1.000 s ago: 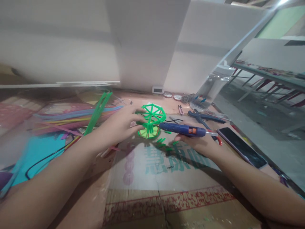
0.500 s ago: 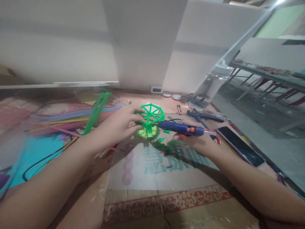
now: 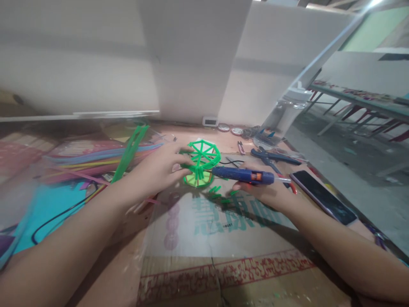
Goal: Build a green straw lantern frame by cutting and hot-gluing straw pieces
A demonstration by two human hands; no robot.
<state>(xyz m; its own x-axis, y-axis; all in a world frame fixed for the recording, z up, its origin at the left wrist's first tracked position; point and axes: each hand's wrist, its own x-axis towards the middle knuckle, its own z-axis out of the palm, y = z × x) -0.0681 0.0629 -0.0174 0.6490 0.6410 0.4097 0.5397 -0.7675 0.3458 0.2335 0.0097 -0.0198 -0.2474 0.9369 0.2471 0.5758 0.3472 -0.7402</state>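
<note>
A green wheel-like frame with spokes (image 3: pixel 202 154) stands in the middle, made of green strips, with a yellow-green lower disc (image 3: pixel 198 178) beneath it. My left hand (image 3: pixel 169 167) pinches its left side between thumb and fingers. A blue glue gun (image 3: pixel 238 174) lies in my right hand (image 3: pixel 255 189), its nozzle pointing left at the front of the green frame; whether the tip touches cannot be made out. A clear glue stick (image 3: pixel 283 180) pokes out of its rear. Short green pieces (image 3: pixel 216 189) lie loose below the nozzle.
Green strips (image 3: pixel 129 153) and coloured stems (image 3: pixel 96 155) lie at the left near a blue sheet (image 3: pixel 60 209). Toward the right are pliers (image 3: pixel 275 156), a phone (image 3: pixel 324 196) and a clear bottle (image 3: pixel 283 115). A small white display (image 3: pixel 210 122) stands by the back panel.
The glue gun has tilted slightly, its nozzle a little lower. The left hand keeps its hold on the green frame, and the view has shifted very slightly.
</note>
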